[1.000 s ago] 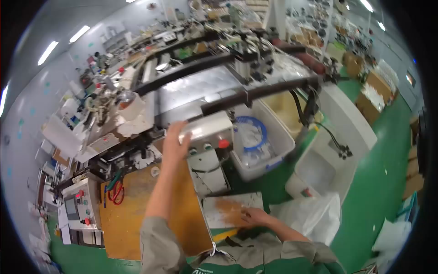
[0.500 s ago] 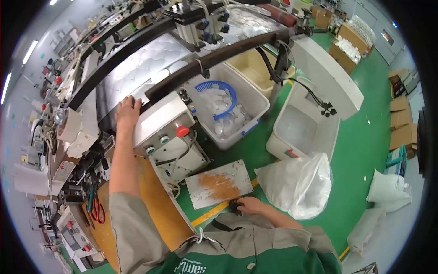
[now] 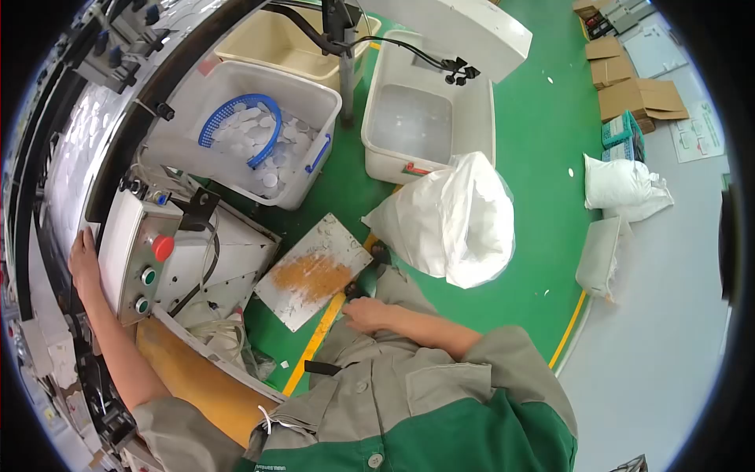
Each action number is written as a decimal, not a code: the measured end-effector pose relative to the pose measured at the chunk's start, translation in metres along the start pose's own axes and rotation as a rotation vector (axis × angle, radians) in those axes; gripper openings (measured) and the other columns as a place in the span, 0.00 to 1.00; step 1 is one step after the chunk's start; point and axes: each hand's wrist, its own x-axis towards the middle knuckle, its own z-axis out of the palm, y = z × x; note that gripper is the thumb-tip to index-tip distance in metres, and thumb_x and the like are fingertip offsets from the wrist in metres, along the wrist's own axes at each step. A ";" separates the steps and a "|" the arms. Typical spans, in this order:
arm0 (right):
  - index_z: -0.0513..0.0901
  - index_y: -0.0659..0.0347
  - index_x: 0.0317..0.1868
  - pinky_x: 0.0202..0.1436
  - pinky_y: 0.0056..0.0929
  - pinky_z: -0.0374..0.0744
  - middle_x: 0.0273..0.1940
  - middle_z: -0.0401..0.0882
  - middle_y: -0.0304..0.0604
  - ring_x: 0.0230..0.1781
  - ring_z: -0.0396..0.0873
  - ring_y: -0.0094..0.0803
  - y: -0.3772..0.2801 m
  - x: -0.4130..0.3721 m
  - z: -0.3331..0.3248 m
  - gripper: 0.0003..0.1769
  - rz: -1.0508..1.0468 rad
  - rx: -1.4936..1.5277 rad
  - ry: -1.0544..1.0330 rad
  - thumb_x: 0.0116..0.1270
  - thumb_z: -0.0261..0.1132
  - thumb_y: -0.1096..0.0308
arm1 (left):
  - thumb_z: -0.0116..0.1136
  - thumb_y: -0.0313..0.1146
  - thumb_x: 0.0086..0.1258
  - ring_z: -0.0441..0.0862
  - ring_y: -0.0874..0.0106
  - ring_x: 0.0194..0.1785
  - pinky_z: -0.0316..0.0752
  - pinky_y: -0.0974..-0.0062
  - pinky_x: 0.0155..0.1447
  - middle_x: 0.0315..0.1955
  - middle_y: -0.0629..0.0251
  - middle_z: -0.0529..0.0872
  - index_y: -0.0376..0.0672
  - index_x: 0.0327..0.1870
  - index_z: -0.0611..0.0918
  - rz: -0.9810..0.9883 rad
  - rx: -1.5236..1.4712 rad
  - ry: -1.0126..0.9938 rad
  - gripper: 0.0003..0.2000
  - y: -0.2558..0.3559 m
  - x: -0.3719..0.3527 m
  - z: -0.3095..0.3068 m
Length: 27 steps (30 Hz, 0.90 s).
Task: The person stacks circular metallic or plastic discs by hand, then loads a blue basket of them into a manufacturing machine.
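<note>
My left hand (image 3: 83,258) lies at the edge of the machine bed, beside the white control box (image 3: 126,244). Its fingers are extended, with nothing seen in them. On that box are a red mushroom button (image 3: 163,248) and two green buttons. Many pale round discs cover the shiny machine bed (image 3: 82,134). My right hand (image 3: 366,315) hangs low in front of my grey trousers, its fingers turned away and mostly hidden. A black shape (image 3: 355,292), perhaps a shoe, shows just past its fingertips.
A grey bin (image 3: 314,102) holds loose white discs and a blue basket (image 3: 275,130). Beside it stand a cream bin (image 3: 267,43) and a white tub (image 3: 480,118). A white plastic bag (image 3: 448,216) and an orange-smeared plate (image 3: 314,271) are close to my feet. Cartons (image 3: 641,102) line the wall.
My view has swung right and down, so the machine and bins sit further left. My left hand stays at the machine edge beside the control box; my right hand remains low.
</note>
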 end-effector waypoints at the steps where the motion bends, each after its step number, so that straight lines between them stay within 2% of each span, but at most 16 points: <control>1: 0.76 0.59 0.49 0.49 0.46 0.75 0.41 0.77 0.54 0.46 0.76 0.51 0.004 0.001 -0.001 0.20 0.009 0.016 0.049 0.61 0.60 0.56 | 0.37 0.56 0.71 0.71 0.53 0.61 0.62 0.61 0.64 0.55 0.51 0.77 0.45 0.62 0.73 -0.020 -0.016 0.011 0.28 0.002 -0.001 -0.002; 4: 0.76 0.58 0.49 0.48 0.45 0.75 0.40 0.77 0.54 0.46 0.76 0.51 0.023 0.008 0.003 0.20 -0.017 0.029 0.119 0.61 0.60 0.56 | 0.37 0.58 0.70 0.69 0.55 0.62 0.64 0.57 0.62 0.57 0.54 0.75 0.54 0.64 0.71 -0.028 0.170 -0.047 0.27 -0.013 0.008 0.011; 5: 0.76 0.58 0.49 0.47 0.44 0.75 0.40 0.77 0.54 0.45 0.76 0.51 0.027 0.010 0.001 0.20 -0.030 0.036 0.144 0.61 0.60 0.56 | 0.38 0.59 0.70 0.70 0.55 0.61 0.66 0.54 0.60 0.57 0.54 0.75 0.56 0.65 0.69 -0.130 0.134 -0.001 0.27 0.027 -0.018 -0.016; 6: 0.77 0.61 0.46 0.47 0.46 0.75 0.40 0.78 0.55 0.45 0.77 0.51 0.028 0.010 -0.003 0.19 -0.027 0.047 0.152 0.59 0.60 0.57 | 0.39 0.59 0.69 0.70 0.55 0.61 0.66 0.53 0.60 0.55 0.55 0.76 0.55 0.65 0.68 -0.181 0.158 -0.045 0.28 0.031 -0.017 -0.019; 7: 0.78 0.63 0.44 0.46 0.47 0.75 0.41 0.79 0.55 0.44 0.77 0.51 0.028 0.008 -0.007 0.18 -0.020 0.061 0.163 0.58 0.59 0.59 | 0.40 0.59 0.69 0.71 0.55 0.60 0.66 0.54 0.60 0.54 0.56 0.77 0.54 0.64 0.69 -0.156 0.115 -0.003 0.28 0.037 -0.024 -0.023; 9: 0.78 0.62 0.45 0.46 0.46 0.75 0.41 0.78 0.55 0.44 0.77 0.51 0.027 0.005 -0.019 0.19 -0.028 0.035 0.146 0.58 0.59 0.58 | 0.40 0.56 0.70 0.71 0.56 0.60 0.66 0.55 0.60 0.53 0.56 0.78 0.53 0.64 0.70 -0.149 0.109 0.021 0.26 0.056 -0.036 -0.037; 15: 0.79 0.60 0.47 0.47 0.43 0.76 0.42 0.80 0.53 0.44 0.78 0.49 0.045 0.019 -0.059 0.21 -0.035 0.034 0.082 0.58 0.60 0.56 | 0.41 0.52 0.72 0.70 0.57 0.61 0.65 0.58 0.62 0.57 0.55 0.76 0.48 0.64 0.70 -0.104 0.093 0.085 0.25 0.059 -0.043 -0.034; 17: 0.80 0.60 0.44 0.46 0.41 0.77 0.40 0.82 0.51 0.42 0.80 0.47 0.059 0.039 -0.090 0.20 -0.103 0.089 0.097 0.59 0.60 0.54 | 0.40 0.50 0.73 0.70 0.55 0.60 0.65 0.60 0.62 0.56 0.53 0.76 0.46 0.64 0.70 -0.098 0.029 0.073 0.24 0.065 -0.046 -0.041; 19: 0.82 0.61 0.41 0.44 0.40 0.77 0.37 0.82 0.51 0.40 0.80 0.48 0.075 0.078 -0.129 0.19 -0.129 0.140 0.159 0.59 0.60 0.54 | 0.39 0.46 0.74 0.71 0.53 0.58 0.66 0.60 0.60 0.54 0.52 0.77 0.44 0.63 0.70 -0.046 -0.013 0.106 0.22 0.057 -0.046 -0.036; 21: 0.81 0.64 0.43 0.38 0.32 0.78 0.34 0.83 0.47 0.34 0.81 0.34 0.086 0.132 -0.178 0.19 -0.089 0.322 0.164 0.61 0.61 0.56 | 0.39 0.43 0.74 0.72 0.53 0.57 0.66 0.61 0.60 0.52 0.49 0.78 0.43 0.64 0.69 -0.051 -0.041 0.089 0.22 0.059 -0.048 -0.040; 23: 0.82 0.65 0.40 0.33 0.27 0.76 0.30 0.82 0.44 0.30 0.78 0.27 0.097 0.201 -0.217 0.16 -0.074 0.575 0.325 0.61 0.61 0.59 | 0.39 0.37 0.73 0.72 0.56 0.60 0.64 0.65 0.63 0.54 0.48 0.77 0.39 0.65 0.67 -0.042 -0.170 0.007 0.22 0.038 -0.047 -0.035; 25: 0.81 0.63 0.38 0.29 0.24 0.74 0.25 0.78 0.39 0.26 0.74 0.24 0.116 0.284 -0.243 0.14 0.002 0.849 0.416 0.61 0.61 0.60 | 0.42 0.36 0.71 0.69 0.64 0.64 0.61 0.71 0.65 0.61 0.53 0.72 0.39 0.66 0.66 0.062 -0.322 0.014 0.23 0.022 -0.048 -0.035; 27: 0.79 0.62 0.41 0.28 0.22 0.71 0.28 0.74 0.37 0.25 0.71 0.24 0.133 0.374 -0.249 0.13 0.060 1.173 0.529 0.60 0.60 0.63 | 0.45 0.37 0.68 0.69 0.63 0.64 0.59 0.70 0.67 0.59 0.53 0.73 0.35 0.64 0.67 0.034 -0.284 -0.001 0.25 0.042 -0.045 -0.045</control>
